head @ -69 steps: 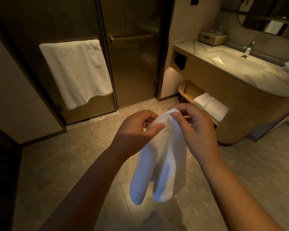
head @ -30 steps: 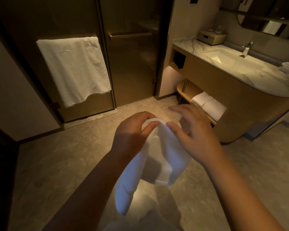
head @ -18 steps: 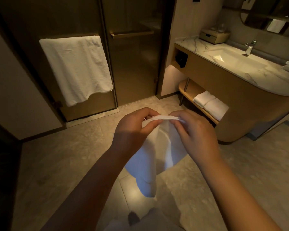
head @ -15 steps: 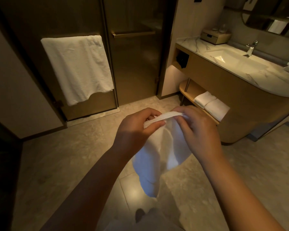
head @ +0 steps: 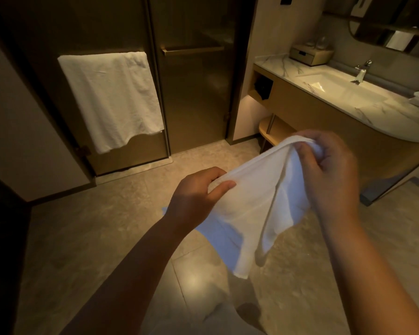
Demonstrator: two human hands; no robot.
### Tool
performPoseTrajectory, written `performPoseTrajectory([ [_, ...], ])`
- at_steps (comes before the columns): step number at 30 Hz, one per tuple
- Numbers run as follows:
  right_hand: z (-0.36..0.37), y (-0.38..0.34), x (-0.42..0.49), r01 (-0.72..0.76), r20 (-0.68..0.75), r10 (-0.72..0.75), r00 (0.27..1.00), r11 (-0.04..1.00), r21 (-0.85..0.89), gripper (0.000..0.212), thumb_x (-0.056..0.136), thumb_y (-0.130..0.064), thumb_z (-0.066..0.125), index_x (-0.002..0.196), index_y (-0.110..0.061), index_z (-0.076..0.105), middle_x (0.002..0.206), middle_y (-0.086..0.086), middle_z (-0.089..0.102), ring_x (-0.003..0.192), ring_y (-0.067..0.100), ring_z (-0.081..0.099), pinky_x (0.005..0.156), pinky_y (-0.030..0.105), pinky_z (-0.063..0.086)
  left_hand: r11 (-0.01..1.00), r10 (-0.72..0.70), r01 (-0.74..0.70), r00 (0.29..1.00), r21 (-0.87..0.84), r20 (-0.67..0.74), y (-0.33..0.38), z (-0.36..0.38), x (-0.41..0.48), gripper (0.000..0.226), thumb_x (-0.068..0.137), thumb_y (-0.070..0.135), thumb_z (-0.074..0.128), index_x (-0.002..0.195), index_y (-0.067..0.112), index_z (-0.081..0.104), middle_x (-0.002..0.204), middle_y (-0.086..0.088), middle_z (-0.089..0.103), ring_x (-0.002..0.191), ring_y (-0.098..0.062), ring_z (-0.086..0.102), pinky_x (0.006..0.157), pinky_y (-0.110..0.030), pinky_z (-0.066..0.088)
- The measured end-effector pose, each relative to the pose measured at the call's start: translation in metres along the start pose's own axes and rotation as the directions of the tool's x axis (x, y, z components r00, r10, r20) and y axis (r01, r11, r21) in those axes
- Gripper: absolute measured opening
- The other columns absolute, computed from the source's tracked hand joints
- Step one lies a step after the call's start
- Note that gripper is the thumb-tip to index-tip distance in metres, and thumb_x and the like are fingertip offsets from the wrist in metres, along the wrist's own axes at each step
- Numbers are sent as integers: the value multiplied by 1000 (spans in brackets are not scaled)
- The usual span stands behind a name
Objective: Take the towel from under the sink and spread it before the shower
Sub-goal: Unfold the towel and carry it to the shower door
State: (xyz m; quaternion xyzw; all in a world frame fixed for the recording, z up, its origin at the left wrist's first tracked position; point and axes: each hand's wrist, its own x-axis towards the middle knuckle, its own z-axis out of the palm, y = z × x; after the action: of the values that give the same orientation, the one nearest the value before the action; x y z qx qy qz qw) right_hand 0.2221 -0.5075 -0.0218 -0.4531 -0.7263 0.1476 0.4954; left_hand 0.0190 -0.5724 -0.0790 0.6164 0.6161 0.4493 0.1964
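Note:
A white towel (head: 254, 213) hangs partly unfolded in the air above the tiled floor, held along its top edge. My left hand (head: 194, 194) pinches one corner of that edge. My right hand (head: 329, 172) grips the other end, higher and to the right. The lower part of the towel droops in loose folds. The glass shower door (head: 194, 81) stands shut ahead, past the hands. The sink (head: 336, 85) sits in a marble-topped vanity at the right; its lower shelf (head: 276, 131) is mostly hidden behind my right hand.
A large white towel (head: 111, 100) hangs on the rail of the left glass door. A small box (head: 310, 54) and a faucet (head: 361, 71) stand on the counter. Bare floor tiles (head: 131, 201) lie between me and the shower threshold.
My hands have drawn apart, the right one rising toward the vanity, and the towel's top edge has stretched out between them. The towel has opened wider.

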Motion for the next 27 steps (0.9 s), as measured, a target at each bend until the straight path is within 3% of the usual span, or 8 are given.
performPoseTrajectory([
  [3,-6,2,0,28,29,-25,999,992,-125,19,91,-26,57,109,-27,63,100,-17,55,86,-1,52,68,12,37,999,54,-54,998,-2,-39,9,3,3,13,87,39,54,82,29,61,72,16,60,71,0,53,63,-14,36],
  [6,-6,3,-3,44,102,-29,994,987,-151,21,90,-20,60,109,-27,64,98,-16,57,85,1,54,69,14,41,989,112,-108,993,97,-34,16,5,8,17,89,40,50,86,27,60,75,16,56,73,-2,49,64,-14,33],
  [10,2,8,-13,30,214,4,977,987,-158,25,90,-18,60,114,-24,63,108,-7,61,92,3,56,78,19,49,990,116,-112,992,89,-42,21,6,12,14,90,40,50,85,29,58,70,18,53,71,0,49,61,-11,31],
  [14,15,5,-22,53,388,-6,922,992,-113,46,88,-33,60,132,-35,47,130,-10,49,116,5,46,93,26,41,970,172,-174,985,170,24,21,5,15,19,90,38,52,92,22,63,80,12,59,78,-4,50,67,-20,35],
  [16,23,1,-24,103,443,-45,896,989,-109,44,91,-35,55,134,-36,47,136,-8,48,125,9,42,100,30,36,944,220,-223,975,243,40,21,6,15,19,90,35,53,94,20,64,84,6,63,81,-6,49,69,-25,34],
  [22,37,0,-21,126,448,-83,890,990,-65,20,93,-30,53,109,-26,64,105,-11,64,100,7,54,84,27,43,898,285,-280,958,340,36,18,-5,14,23,90,37,52,94,18,65,83,2,65,77,-6,47,65,-25,33],
  [27,42,-7,-19,129,352,-119,928,992,-5,16,94,-21,52,104,-23,65,99,-8,65,92,9,58,78,35,49,908,255,-234,967,347,-15,18,-12,10,22,86,42,56,93,23,65,82,7,65,76,-5,51,63,-20,31],
])
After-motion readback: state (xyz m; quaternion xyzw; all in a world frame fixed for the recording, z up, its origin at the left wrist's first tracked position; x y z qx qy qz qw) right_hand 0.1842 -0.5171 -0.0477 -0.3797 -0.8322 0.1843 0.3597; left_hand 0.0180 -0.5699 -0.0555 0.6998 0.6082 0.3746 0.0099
